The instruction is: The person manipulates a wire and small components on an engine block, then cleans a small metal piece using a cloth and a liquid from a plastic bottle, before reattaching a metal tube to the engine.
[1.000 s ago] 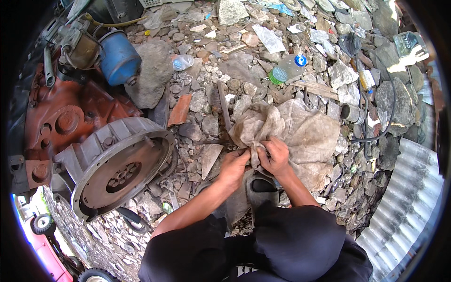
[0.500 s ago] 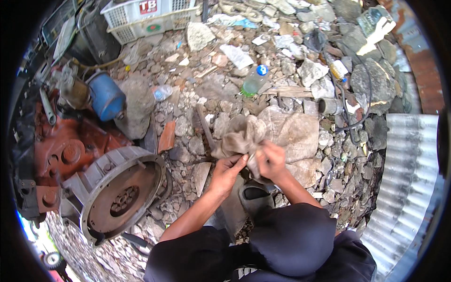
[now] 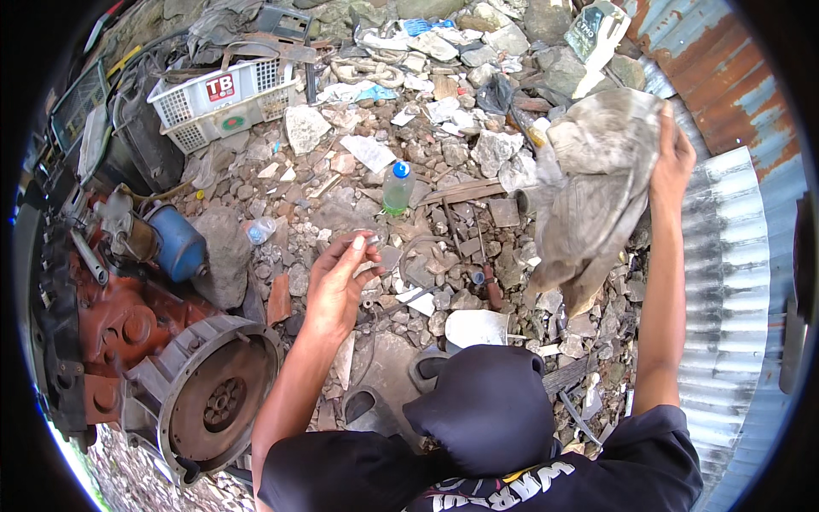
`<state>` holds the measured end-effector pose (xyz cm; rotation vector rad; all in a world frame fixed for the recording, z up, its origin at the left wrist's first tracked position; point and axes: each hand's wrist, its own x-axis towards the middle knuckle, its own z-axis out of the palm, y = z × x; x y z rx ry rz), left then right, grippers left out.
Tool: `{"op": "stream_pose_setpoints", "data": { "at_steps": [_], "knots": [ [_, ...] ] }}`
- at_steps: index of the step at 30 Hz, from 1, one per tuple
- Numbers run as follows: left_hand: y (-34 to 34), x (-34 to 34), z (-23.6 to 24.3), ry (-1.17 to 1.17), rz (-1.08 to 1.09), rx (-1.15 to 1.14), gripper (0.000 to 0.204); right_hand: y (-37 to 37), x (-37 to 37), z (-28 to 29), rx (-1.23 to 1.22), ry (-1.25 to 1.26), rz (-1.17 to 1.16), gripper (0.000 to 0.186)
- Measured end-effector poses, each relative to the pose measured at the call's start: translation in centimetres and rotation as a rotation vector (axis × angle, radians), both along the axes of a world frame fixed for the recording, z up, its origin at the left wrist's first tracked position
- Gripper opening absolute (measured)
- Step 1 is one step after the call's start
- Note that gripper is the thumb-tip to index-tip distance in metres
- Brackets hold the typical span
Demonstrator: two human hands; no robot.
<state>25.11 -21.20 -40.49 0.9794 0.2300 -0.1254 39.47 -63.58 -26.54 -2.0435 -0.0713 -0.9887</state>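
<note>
My right hand (image 3: 672, 162) is raised at the right and grips the upper edge of a dirty grey-brown cloth (image 3: 593, 200), which hangs loosely and is partly smeared by motion. In front of me, my left hand (image 3: 337, 277) pinches a small shiny metal piece (image 3: 374, 240) between thumb and fingertips; its exact kind is too small to make out. On the stones between the two hands lies a tool with a reddish-brown handle (image 3: 493, 294), seemingly a screwdriver. Beyond my left hand stands a clear bottle of green liquid (image 3: 397, 192) with a blue cap.
At the left sits a red engine block (image 3: 128, 294) with a round grey bell housing (image 3: 200, 397) and a blue canister filter (image 3: 177, 241). White crates (image 3: 226, 98) stand behind. Loose rubble (image 3: 333, 192) covers the ground; corrugated metal sheets (image 3: 725, 324) edge the right side.
Both hands were together on the bunched cloth. Now they are apart: the right has swung the cloth up and right, uncovering the ground and tool. The view has shifted too.
</note>
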Motion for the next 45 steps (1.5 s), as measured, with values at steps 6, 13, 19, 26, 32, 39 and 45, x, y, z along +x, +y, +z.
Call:
{"op": "stream_pose_setpoints", "data": {
  "at_steps": [6,13,19,26,32,39,45],
  "knots": [
    [-0.2,1.0,0.4,-0.044,0.006,-0.012,0.037,6.1,0.7,-5.3,-0.897,0.516,-0.362,0.049],
    [4.3,-1.1,3.6,-0.093,0.189,-0.001,0.034,23.3,-3.2,-3.7,-0.454,0.265,0.992,0.030],
    [7.9,-4.4,7.4,-0.064,0.309,-0.092,0.036,34.0,-4.7,-0.6,-0.335,0.024,1.451,0.040],
    [11.5,-7.9,14.1,-0.131,0.441,-0.039,0.026,42.7,-6.4,1.6,-0.305,-0.287,1.553,0.030],
    [15.3,-8.8,21.5,-0.290,0.520,0.192,0.028,48.7,-6.2,7.7,-0.098,-0.712,1.451,0.022],
    [16.1,-11.4,26.2,-0.286,0.700,0.969,0.033,52.3,-6.6,8.6,0.499,-0.390,1.567,0.017],
    [18.7,-14.0,31.6,-0.549,0.991,1.711,0.029,56.8,-9.4,7.7,0.689,-0.064,1.749,0.020]
  ]
}}
